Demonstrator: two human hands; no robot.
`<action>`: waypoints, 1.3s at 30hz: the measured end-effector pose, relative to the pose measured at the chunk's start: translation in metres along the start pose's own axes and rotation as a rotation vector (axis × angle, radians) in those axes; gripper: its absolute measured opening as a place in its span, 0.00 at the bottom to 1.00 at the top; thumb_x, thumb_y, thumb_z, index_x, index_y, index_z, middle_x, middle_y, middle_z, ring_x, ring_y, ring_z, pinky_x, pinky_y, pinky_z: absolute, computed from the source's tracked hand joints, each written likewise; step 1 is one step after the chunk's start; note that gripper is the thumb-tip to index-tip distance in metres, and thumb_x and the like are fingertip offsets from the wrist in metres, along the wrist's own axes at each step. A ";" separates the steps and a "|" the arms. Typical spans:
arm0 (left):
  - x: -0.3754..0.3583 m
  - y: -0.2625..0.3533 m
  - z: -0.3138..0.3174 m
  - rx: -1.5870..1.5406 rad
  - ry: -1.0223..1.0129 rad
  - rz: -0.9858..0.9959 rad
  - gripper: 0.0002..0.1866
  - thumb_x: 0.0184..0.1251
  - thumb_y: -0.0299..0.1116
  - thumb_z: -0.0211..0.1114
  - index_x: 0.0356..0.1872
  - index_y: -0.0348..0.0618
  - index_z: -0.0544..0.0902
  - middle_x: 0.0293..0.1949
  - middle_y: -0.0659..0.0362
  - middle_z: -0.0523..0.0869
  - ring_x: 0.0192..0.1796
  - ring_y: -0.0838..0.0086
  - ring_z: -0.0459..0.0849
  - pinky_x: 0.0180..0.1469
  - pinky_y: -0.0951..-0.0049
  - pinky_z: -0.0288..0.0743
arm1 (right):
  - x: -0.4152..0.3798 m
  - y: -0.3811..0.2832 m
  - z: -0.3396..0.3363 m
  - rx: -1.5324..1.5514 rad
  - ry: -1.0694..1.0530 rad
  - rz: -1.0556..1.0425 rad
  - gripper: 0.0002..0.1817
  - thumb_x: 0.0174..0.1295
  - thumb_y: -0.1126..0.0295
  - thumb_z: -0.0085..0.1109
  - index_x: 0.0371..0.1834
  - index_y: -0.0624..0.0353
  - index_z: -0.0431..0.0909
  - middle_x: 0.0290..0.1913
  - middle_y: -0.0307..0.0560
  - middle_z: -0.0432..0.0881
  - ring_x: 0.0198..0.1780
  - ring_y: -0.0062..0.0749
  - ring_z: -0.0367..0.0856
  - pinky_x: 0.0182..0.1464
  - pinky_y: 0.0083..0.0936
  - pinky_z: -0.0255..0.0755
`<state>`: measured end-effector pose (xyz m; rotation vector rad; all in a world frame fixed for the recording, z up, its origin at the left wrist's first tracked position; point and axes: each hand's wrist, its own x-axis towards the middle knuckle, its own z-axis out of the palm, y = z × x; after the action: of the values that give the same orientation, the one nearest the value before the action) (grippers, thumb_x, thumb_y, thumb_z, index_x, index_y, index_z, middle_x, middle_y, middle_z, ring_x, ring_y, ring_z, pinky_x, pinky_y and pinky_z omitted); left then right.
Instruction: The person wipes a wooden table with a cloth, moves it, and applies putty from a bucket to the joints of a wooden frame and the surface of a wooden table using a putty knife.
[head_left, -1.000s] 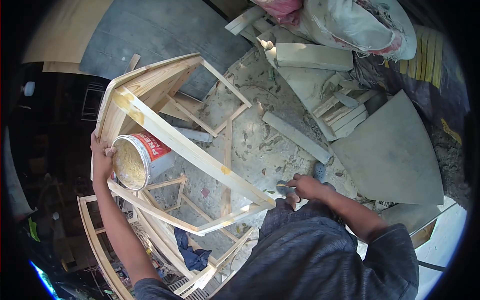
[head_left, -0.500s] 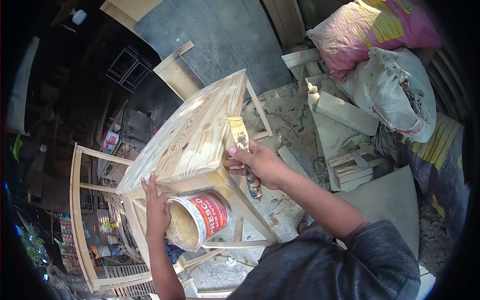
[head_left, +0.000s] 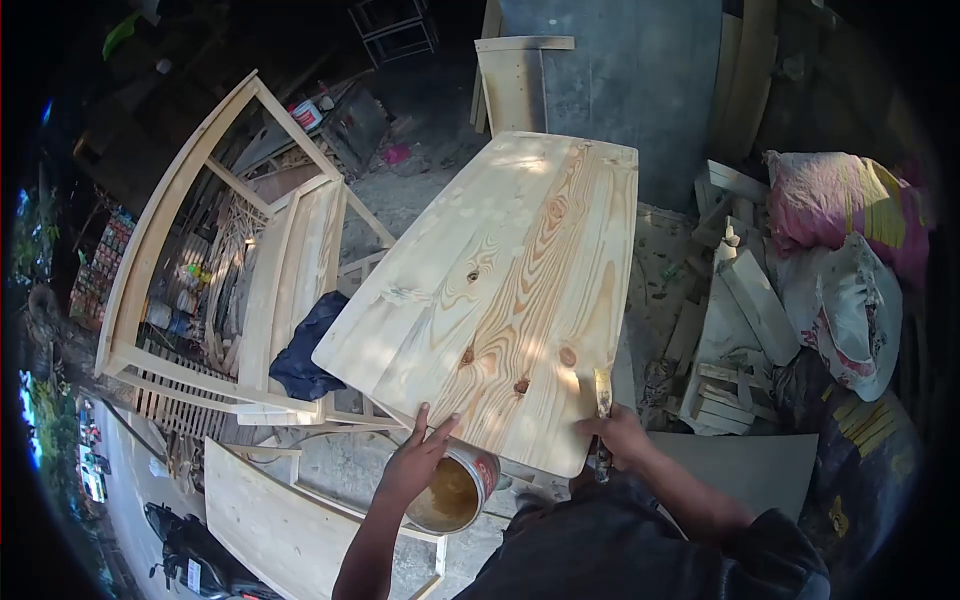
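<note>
My right hand (head_left: 620,437) is closed around the handle of a putty knife (head_left: 603,392), whose upright blade is smeared with yellowish paste. It is at the near right corner of a pale wooden tabletop (head_left: 520,290) with dark knots. My left hand (head_left: 415,467) has its fingers stretched apart against the tabletop's near edge. Right beside its palm is a tilted bucket (head_left: 486,472) with a red-and-white label and tan paste inside. Whether the thumb or palm bears the bucket's rim or handle is hidden.
Left of the tabletop stands a wooden frame (head_left: 180,215) with dark cloth (head_left: 310,350) on it. A pale board (head_left: 290,530) lies low at the front left, near a motorcycle (head_left: 205,560). Filled sacks (head_left: 845,310) and wood offcuts (head_left: 720,395) lie to the right.
My view has swung left and pulled back, so more of the tabletop's face shows. The putty knife stays in my right hand by the near right corner. My left hand remains by the bucket.
</note>
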<state>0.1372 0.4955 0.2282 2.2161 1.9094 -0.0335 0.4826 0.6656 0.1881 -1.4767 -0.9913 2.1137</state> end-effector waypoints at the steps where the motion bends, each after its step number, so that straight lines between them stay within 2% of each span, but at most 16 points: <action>1: -0.017 -0.001 0.017 -0.002 -0.028 -0.008 0.07 0.70 0.22 0.65 0.45 0.41 0.89 0.86 0.72 0.60 0.89 0.49 0.50 0.69 0.57 0.84 | -0.004 0.022 0.006 0.005 0.001 0.016 0.24 0.64 0.77 0.70 0.62 0.75 0.78 0.48 0.51 0.87 0.47 0.39 0.89 0.52 0.38 0.85; 6: -0.091 -0.013 0.133 -0.072 -0.107 -0.089 0.11 0.75 0.26 0.62 0.51 0.45 0.89 0.88 0.72 0.53 0.88 0.44 0.49 0.62 0.58 0.90 | -0.010 0.147 0.031 -0.109 0.151 0.150 0.19 0.61 0.77 0.71 0.55 0.71 0.82 0.45 0.50 0.88 0.43 0.36 0.88 0.46 0.35 0.81; 10: -0.132 -0.010 0.221 -0.132 -0.093 -0.108 0.16 0.75 0.26 0.61 0.60 0.43 0.85 0.89 0.70 0.51 0.88 0.39 0.43 0.66 0.57 0.88 | -0.003 0.231 0.035 -0.251 0.215 0.109 0.15 0.59 0.74 0.72 0.47 0.69 0.84 0.39 0.47 0.88 0.33 0.31 0.85 0.36 0.36 0.77; 16: -0.148 0.014 0.265 -0.180 -0.075 -0.146 0.20 0.76 0.24 0.58 0.66 0.40 0.82 0.89 0.70 0.49 0.89 0.41 0.40 0.72 0.59 0.84 | 0.028 0.308 -0.009 -0.486 0.182 -0.062 0.16 0.60 0.72 0.71 0.49 0.70 0.84 0.38 0.46 0.88 0.34 0.33 0.85 0.37 0.35 0.79; 18: -0.151 0.020 0.287 -0.266 0.054 -0.216 0.23 0.77 0.24 0.57 0.70 0.44 0.79 0.89 0.70 0.48 0.89 0.44 0.35 0.73 0.56 0.83 | 0.033 0.311 -0.018 -0.374 0.105 -0.109 0.17 0.61 0.73 0.70 0.50 0.72 0.84 0.38 0.46 0.87 0.35 0.32 0.86 0.39 0.33 0.80; 22: -0.155 0.007 0.348 -0.073 0.032 -0.196 0.17 0.79 0.27 0.55 0.63 0.40 0.83 0.90 0.67 0.48 0.90 0.48 0.38 0.81 0.59 0.73 | 0.035 0.292 -0.003 -0.202 -0.089 -0.164 0.19 0.57 0.76 0.64 0.53 0.67 0.84 0.40 0.44 0.87 0.37 0.32 0.87 0.41 0.32 0.81; 26: -0.159 0.004 0.321 -0.300 0.003 -0.324 0.16 0.80 0.29 0.55 0.61 0.40 0.85 0.90 0.66 0.49 0.90 0.49 0.40 0.84 0.58 0.68 | 0.045 0.274 0.005 -0.559 -0.128 -0.305 0.22 0.53 0.76 0.65 0.54 0.71 0.82 0.39 0.45 0.87 0.36 0.33 0.86 0.40 0.32 0.80; 28: -0.163 -0.005 0.298 -0.035 -0.095 -0.303 0.15 0.81 0.30 0.55 0.58 0.40 0.86 0.90 0.65 0.49 0.90 0.48 0.39 0.84 0.58 0.68 | 0.019 0.237 0.049 -0.741 -0.098 -0.287 0.24 0.51 0.76 0.65 0.53 0.73 0.81 0.37 0.46 0.87 0.35 0.33 0.85 0.39 0.32 0.80; 29: -0.165 -0.007 0.305 -0.149 0.023 -0.371 0.14 0.79 0.31 0.57 0.58 0.40 0.85 0.88 0.63 0.52 0.89 0.50 0.45 0.82 0.58 0.70 | 0.037 0.255 0.048 -0.565 -0.137 -0.502 0.22 0.51 0.73 0.67 0.50 0.74 0.81 0.34 0.48 0.86 0.33 0.34 0.84 0.39 0.35 0.80; 30: -0.170 -0.005 0.294 -0.267 0.151 -0.424 0.14 0.78 0.31 0.59 0.58 0.40 0.84 0.87 0.61 0.55 0.87 0.52 0.51 0.80 0.59 0.72 | 0.039 0.249 0.057 -0.591 -0.194 -0.491 0.22 0.52 0.72 0.68 0.49 0.74 0.81 0.33 0.49 0.86 0.34 0.35 0.85 0.39 0.36 0.81; 32: -0.189 -0.007 0.251 -0.075 -0.005 -0.424 0.15 0.75 0.30 0.61 0.58 0.40 0.82 0.81 0.55 0.67 0.82 0.52 0.67 0.74 0.58 0.79 | 0.033 0.238 0.077 -0.639 -0.279 -0.456 0.20 0.53 0.70 0.69 0.47 0.74 0.80 0.32 0.51 0.87 0.34 0.38 0.87 0.40 0.38 0.81; 34: -0.205 -0.002 0.216 -0.273 -0.060 -0.609 0.16 0.68 0.28 0.63 0.55 0.41 0.81 0.61 0.51 0.80 0.63 0.55 0.84 0.60 0.55 0.86 | 0.007 0.214 0.113 -0.636 -0.250 -0.485 0.19 0.57 0.69 0.70 0.46 0.74 0.80 0.33 0.53 0.88 0.33 0.41 0.89 0.38 0.40 0.82; 35: -0.222 -0.001 0.226 -0.195 0.173 -0.597 0.16 0.63 0.28 0.64 0.52 0.42 0.82 0.47 0.53 0.81 0.50 0.55 0.88 0.48 0.53 0.87 | 0.004 0.204 0.129 -0.817 -0.166 -0.372 0.19 0.60 0.68 0.70 0.45 0.74 0.79 0.32 0.55 0.88 0.34 0.41 0.90 0.38 0.40 0.82; 36: -0.230 0.003 0.213 -0.197 0.152 -0.698 0.15 0.63 0.29 0.64 0.52 0.44 0.82 0.49 0.53 0.83 0.52 0.56 0.89 0.47 0.52 0.87 | 0.019 0.209 0.133 -0.812 -0.205 -0.303 0.19 0.63 0.66 0.71 0.45 0.73 0.79 0.33 0.57 0.88 0.35 0.43 0.91 0.39 0.41 0.83; 38: -0.251 0.016 0.185 -0.175 0.199 -0.892 0.13 0.64 0.27 0.65 0.50 0.46 0.81 0.48 0.53 0.84 0.51 0.54 0.90 0.46 0.51 0.87 | 0.034 0.213 0.141 -0.964 -0.210 -0.593 0.20 0.65 0.63 0.71 0.46 0.71 0.78 0.33 0.59 0.88 0.32 0.42 0.91 0.35 0.38 0.83; 39: -0.265 0.021 0.179 -0.145 0.264 -0.950 0.13 0.65 0.27 0.64 0.50 0.46 0.81 0.48 0.53 0.85 0.49 0.53 0.90 0.44 0.50 0.87 | 0.042 0.216 0.145 -0.882 -0.228 -0.539 0.22 0.63 0.62 0.72 0.44 0.73 0.79 0.34 0.64 0.87 0.36 0.54 0.90 0.41 0.44 0.82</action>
<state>0.1378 0.2030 0.0978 1.0897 2.8081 0.2463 0.3513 0.4980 0.0327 -1.0660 -2.2982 1.5072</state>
